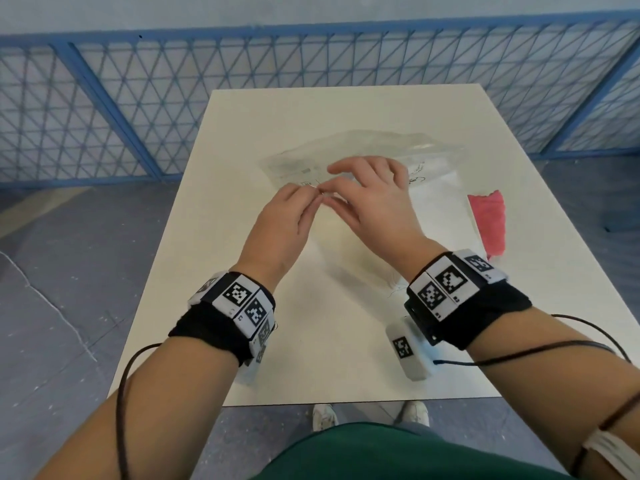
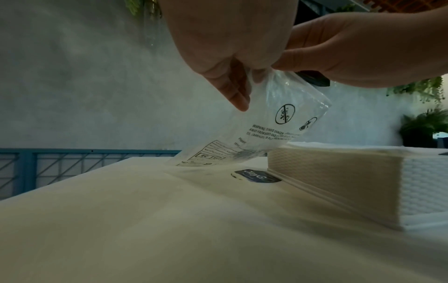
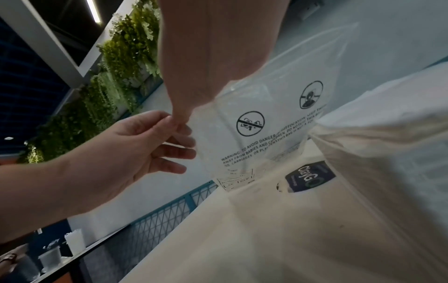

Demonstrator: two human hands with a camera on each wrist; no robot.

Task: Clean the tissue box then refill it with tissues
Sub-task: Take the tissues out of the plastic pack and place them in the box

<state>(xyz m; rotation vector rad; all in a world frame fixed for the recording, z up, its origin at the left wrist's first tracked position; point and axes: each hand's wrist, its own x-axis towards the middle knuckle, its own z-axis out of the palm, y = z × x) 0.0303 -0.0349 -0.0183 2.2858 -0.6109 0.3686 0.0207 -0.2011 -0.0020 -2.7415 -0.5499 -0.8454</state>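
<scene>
A clear plastic bag [image 1: 363,150] printed with warning text lies across the middle of the white table [image 1: 311,358]. My left hand [image 1: 313,199] and right hand [image 1: 332,188] meet over it, and each pinches the bag's near edge. In the left wrist view the bag [image 2: 266,126] hangs from the fingers, its lower end on the table. Beside it stands a white tissue box [image 2: 339,181] with a woven pattern. The right wrist view has the same bag [image 3: 266,124] and the box [image 3: 387,153] at the right, with the left hand [image 3: 179,126] pinching the bag's edge.
A red cloth [image 1: 488,223] lies on the table right of the bag. A dark round sticker [image 2: 257,176] sits on the tabletop at the foot of the box. A blue mesh fence [image 1: 104,116] runs behind the table. The table's front edge is close to my body.
</scene>
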